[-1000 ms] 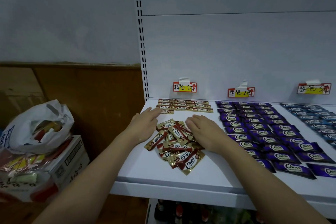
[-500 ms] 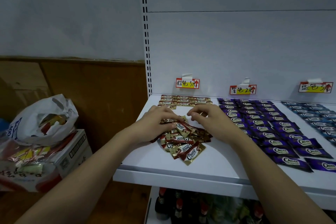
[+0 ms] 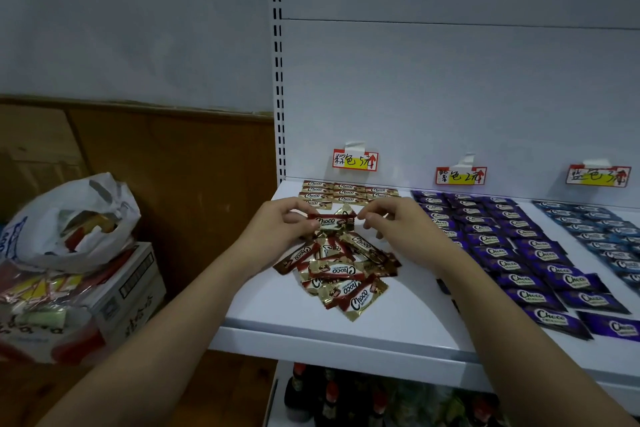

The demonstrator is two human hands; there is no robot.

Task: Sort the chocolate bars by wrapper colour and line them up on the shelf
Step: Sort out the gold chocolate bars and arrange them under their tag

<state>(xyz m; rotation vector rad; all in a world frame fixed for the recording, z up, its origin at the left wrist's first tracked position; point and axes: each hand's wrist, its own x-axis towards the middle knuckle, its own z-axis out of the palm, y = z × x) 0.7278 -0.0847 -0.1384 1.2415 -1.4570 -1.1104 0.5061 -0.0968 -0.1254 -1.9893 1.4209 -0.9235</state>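
Observation:
A loose pile of brown-and-gold Choco bars (image 3: pixel 341 274) lies on the white shelf (image 3: pixel 277 308). Just above the pile, my left hand (image 3: pixel 277 229) pinches the left end of one brown bar (image 3: pixel 330 221), held level. My right hand (image 3: pixel 398 222) pinches that bar's right end. Behind them, brown bars in neat rows (image 3: pixel 346 191) sit under the brown price tag (image 3: pixel 355 160). Purple bars (image 3: pixel 512 253) fill the middle section in rows, and blue bars (image 3: pixel 602 236) lie at the right.
A purple price tag (image 3: pixel 460 176) and a blue price tag (image 3: pixel 597 176) are taped to the back panel. Left of the shelf, a white plastic bag (image 3: pixel 69 222) rests on a cardboard box (image 3: pixel 114 291). Bottles (image 3: pixel 332 395) stand on the level below.
Both hands left the pile, where they lay flat a second ago, and lifted a single brown bar between them, held by its ends above the pile.

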